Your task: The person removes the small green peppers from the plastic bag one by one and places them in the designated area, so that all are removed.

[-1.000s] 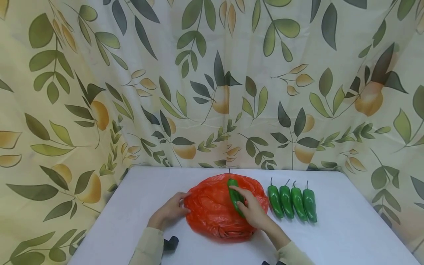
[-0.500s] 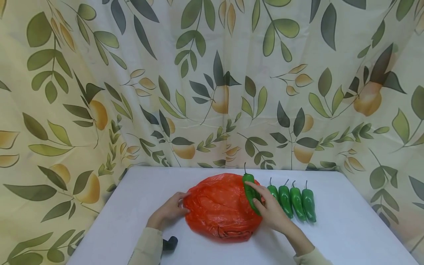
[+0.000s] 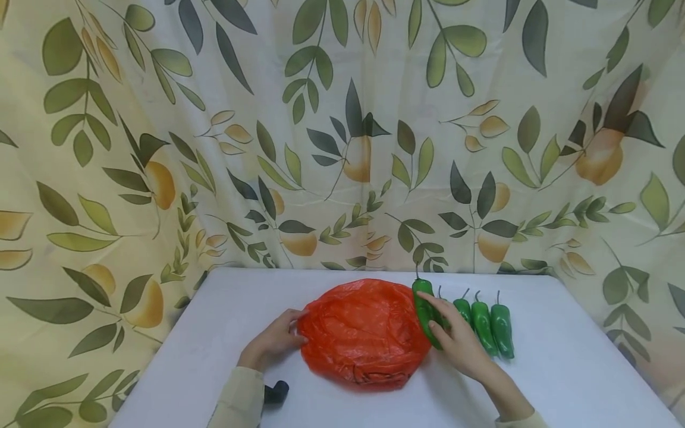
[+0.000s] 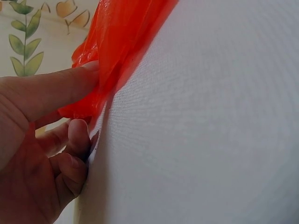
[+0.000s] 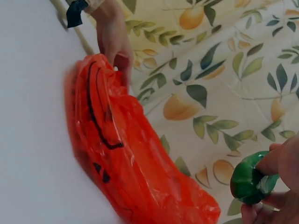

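A crumpled red plastic bag [image 3: 364,333] with black markings lies on the white table. My left hand [image 3: 275,339] pinches its left edge; in the left wrist view the thumb [image 4: 70,88] presses on the red film, with curled fingers below. At the bag's right edge, my right hand [image 3: 460,345] grips a long green chili pepper [image 3: 423,303], tilted with its stem pointing up and away. In the right wrist view the pepper's rounded end [image 5: 245,182] shows between thumb and fingers, apart from the bag.
Several more green peppers [image 3: 502,330] lie side by side to the right, some partly hidden by the right hand. A leaf-and-fruit patterned curtain [image 3: 342,178] hangs behind and at the sides. A black object [image 3: 276,393] sits beside the left wrist.
My right hand has carried the pepper rightward from over the middle of the bag to its right edge, near the row of peppers. The left hand stays on the bag.
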A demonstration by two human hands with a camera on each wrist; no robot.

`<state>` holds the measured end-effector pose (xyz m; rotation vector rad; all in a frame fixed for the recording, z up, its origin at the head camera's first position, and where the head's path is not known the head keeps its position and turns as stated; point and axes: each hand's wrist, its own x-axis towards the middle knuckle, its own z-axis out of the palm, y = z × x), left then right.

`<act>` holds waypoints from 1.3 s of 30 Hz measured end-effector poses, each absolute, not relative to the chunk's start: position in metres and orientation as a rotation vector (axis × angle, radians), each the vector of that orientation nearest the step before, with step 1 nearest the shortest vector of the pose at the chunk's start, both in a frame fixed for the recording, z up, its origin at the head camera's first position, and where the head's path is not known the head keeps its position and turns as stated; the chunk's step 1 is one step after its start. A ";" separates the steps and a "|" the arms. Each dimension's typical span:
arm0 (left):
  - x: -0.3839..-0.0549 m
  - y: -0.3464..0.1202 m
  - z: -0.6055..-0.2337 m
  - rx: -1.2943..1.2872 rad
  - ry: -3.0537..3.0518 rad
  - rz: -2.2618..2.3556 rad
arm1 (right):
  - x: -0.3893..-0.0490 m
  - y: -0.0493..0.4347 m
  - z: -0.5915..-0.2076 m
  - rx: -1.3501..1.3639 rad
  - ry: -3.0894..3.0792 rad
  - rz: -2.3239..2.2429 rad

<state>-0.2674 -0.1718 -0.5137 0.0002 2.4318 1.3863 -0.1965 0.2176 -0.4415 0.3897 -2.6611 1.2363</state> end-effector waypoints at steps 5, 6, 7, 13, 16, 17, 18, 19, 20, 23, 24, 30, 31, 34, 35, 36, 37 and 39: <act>-0.268 -0.170 -0.511 0.018 2.437 1.377 | -0.197 0.229 -0.436 0.411 -2.633 1.218; -0.267 -0.170 -0.511 0.015 2.438 1.376 | -0.197 0.232 -0.435 0.405 -2.630 1.215; -0.267 -0.170 -0.511 0.011 2.439 1.373 | -0.196 0.235 -0.434 0.394 -2.631 1.214; -0.266 -0.170 -0.513 -0.016 2.423 1.371 | -0.195 0.254 -0.429 0.356 -2.620 1.204; -0.266 -0.170 -0.514 -0.010 2.416 1.380 | -0.195 0.263 -0.425 0.352 -2.598 1.183; -0.266 -0.170 -0.514 -0.004 2.420 1.378 | -0.195 0.266 -0.424 0.351 -2.591 1.173; -0.267 -0.170 -0.514 -0.006 2.420 1.381 | -0.195 0.268 -0.424 0.347 -2.590 1.165; -0.267 -0.170 -0.514 -0.009 2.422 1.380 | -0.196 0.271 -0.424 0.344 -2.588 1.157; -0.267 -0.170 -0.513 -0.005 2.426 1.377 | -0.196 0.273 -0.424 0.342 -2.584 1.156; -0.267 -0.170 -0.513 -0.014 2.435 1.373 | -0.197 0.280 -0.423 0.327 -2.587 1.150; -0.267 -0.170 -0.513 -0.019 2.434 1.375 | -0.197 0.282 -0.423 0.319 -2.588 1.152; -0.267 -0.171 -0.514 -0.024 2.444 1.362 | -0.196 0.294 -0.423 0.263 -2.599 1.170; -0.267 -0.171 -0.514 -0.025 2.446 1.359 | -0.196 0.295 -0.422 0.260 -2.601 1.168; -0.266 -0.170 -0.514 -0.020 2.445 1.361 | -0.195 0.299 -0.421 0.257 -2.607 1.148; -0.266 -0.170 -0.514 -0.014 2.444 1.362 | -0.196 0.301 -0.421 0.259 -2.605 1.135; -0.266 -0.170 -0.514 -0.013 2.445 1.362 | -0.195 0.302 -0.421 0.259 -2.603 1.125; -0.266 -0.170 -0.514 -0.010 2.441 1.367 | -0.195 0.305 -0.421 0.257 -2.603 1.106; -0.267 -0.170 -0.513 0.004 2.434 1.378 | -0.195 0.309 -0.420 0.253 -2.597 1.087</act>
